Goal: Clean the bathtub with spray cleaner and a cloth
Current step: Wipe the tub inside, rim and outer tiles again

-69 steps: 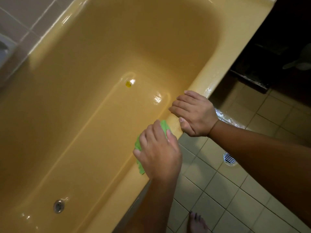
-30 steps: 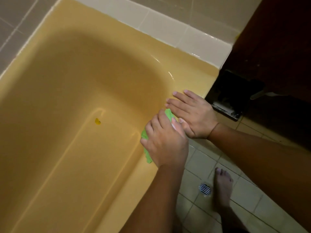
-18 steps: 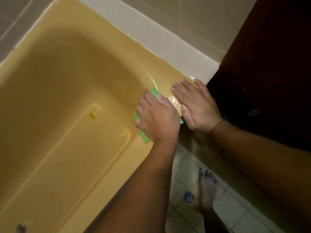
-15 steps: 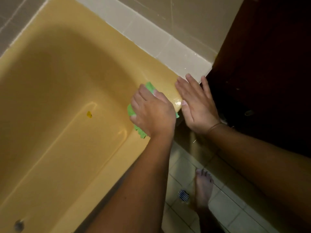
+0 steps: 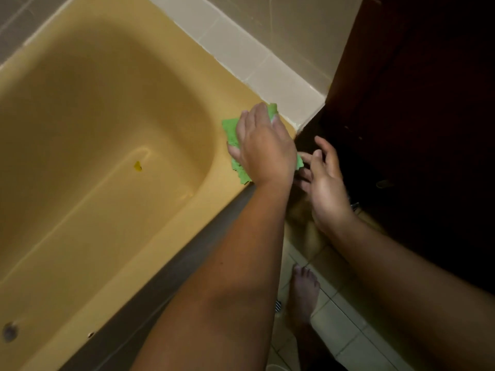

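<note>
The left hand (image 5: 263,151) lies flat on the green cloth (image 5: 231,129), fingers together, and presses it on the corner edge of the yellow bathtub (image 5: 187,223). The right hand (image 5: 325,188) is just beside the tub, holding nothing, with its fingers (image 5: 321,141) spread apart.

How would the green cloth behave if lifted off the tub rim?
Likely floppy: the cloth lies flat, following the rim under the left hand. Probably light, being thin with a ragged edge. It may slide easily on the smooth rim.
</note>
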`<action>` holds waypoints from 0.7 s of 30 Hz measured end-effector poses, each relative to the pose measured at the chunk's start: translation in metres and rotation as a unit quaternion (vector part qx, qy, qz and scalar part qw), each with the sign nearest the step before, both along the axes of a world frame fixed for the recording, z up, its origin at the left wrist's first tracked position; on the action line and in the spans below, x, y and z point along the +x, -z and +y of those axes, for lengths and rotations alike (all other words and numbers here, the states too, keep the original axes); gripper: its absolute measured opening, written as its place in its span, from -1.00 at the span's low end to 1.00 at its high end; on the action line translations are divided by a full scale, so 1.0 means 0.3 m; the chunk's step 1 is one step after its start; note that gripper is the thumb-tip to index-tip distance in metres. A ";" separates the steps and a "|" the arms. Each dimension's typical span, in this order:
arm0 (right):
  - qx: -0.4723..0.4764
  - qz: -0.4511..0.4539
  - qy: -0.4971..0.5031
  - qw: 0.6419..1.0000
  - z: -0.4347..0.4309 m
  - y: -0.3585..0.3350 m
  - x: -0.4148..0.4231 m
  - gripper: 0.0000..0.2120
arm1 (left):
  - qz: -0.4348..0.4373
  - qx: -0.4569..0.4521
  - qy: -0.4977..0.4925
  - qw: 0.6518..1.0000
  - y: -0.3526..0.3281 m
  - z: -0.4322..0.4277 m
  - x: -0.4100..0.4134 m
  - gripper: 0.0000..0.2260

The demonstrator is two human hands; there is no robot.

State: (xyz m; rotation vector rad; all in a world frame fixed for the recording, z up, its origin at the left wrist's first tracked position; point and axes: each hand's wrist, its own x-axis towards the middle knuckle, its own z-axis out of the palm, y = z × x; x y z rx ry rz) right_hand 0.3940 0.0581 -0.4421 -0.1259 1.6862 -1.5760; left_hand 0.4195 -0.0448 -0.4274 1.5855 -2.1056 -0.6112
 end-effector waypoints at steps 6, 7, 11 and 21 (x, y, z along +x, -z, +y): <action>-0.079 -0.147 0.074 0.983 0.036 -0.131 0.063 -0.52 | 0.083 0.159 0.112 0.977 -0.099 0.118 0.060 -0.64; -0.078 -0.140 0.081 0.984 0.059 -0.150 0.074 -0.49 | 0.123 0.210 0.115 0.963 -0.129 0.136 0.090 -0.65; -0.099 -0.101 0.032 0.990 0.187 -0.310 0.159 -0.41 | 0.323 0.428 0.027 0.844 -0.308 0.192 0.285 -0.81; -0.174 -0.062 -0.069 0.980 0.448 -0.974 0.538 -0.49 | 0.341 0.405 0.102 0.842 -1.023 0.343 0.938 -0.78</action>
